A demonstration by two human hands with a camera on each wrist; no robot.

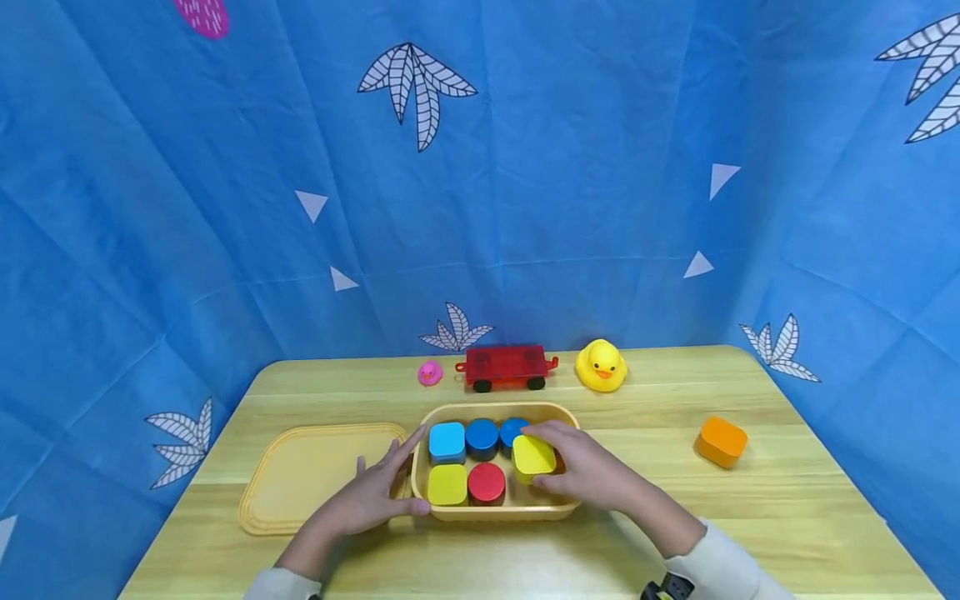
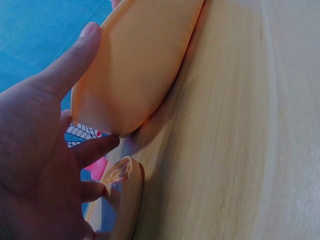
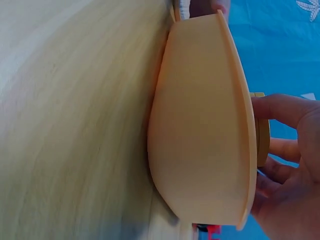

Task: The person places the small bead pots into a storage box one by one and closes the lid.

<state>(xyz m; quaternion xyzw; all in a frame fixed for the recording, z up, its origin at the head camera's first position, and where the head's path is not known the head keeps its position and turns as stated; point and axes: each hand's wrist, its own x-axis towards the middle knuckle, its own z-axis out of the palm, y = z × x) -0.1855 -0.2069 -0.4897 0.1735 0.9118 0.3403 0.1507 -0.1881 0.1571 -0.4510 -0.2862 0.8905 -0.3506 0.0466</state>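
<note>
Pale wooden table [image 1: 652, 425], blue leaf-print cloth [image 1: 570, 167] behind. Left hand [image 1: 369, 496] spread, touching bin [image 1: 498, 514]; right hand [image 1: 590, 468] pinching yellow block [image 1: 533, 457].

Wood-grained counter [image 1: 795, 517] carries six separate things

A tan bin [image 1: 495, 514] stands near the middle, with a flat, rimmed tan tray [image 1: 322, 467] to its left. Along the far edge are a small pink duck [image 1: 430, 372], a red wagon [image 1: 507, 362] and a yellow duck [image 1: 601, 367]. An orange block [image 1: 722, 442] lies well apart at right.
</note>
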